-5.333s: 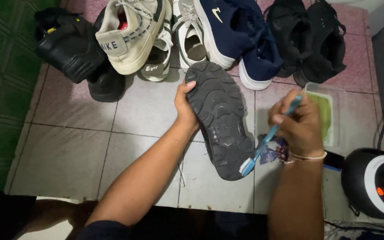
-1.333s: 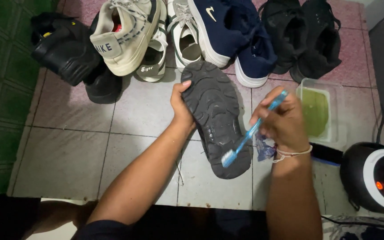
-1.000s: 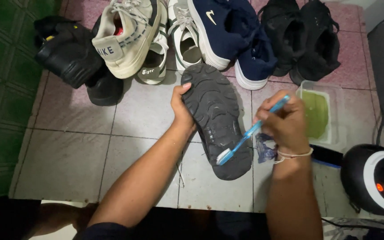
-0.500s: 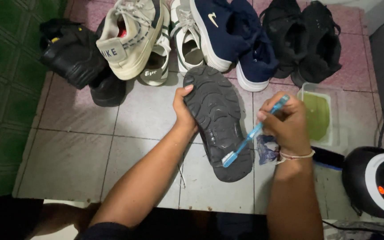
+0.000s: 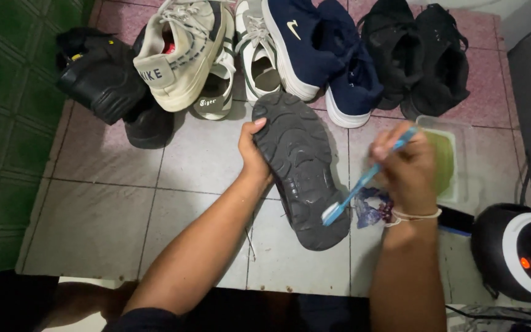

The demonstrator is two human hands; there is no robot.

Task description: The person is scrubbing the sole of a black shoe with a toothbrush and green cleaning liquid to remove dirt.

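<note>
We count nine shoes: one upturned black shoe point(image 5: 299, 169), eight at twelve o'clock. One blue toothbrush point(image 5: 364, 181), one tub point(image 5: 456, 160), one round appliance point(image 5: 517, 252).

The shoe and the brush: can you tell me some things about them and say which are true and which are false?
1. The left hand holds the black shoe sole up. True.
2. The right hand holds a red toothbrush. False: the toothbrush is blue.
3. The bristles touch the sole near its heel. True.
4. The tub of green liquid sits left of the shoe. False: it is to the right.
</note>
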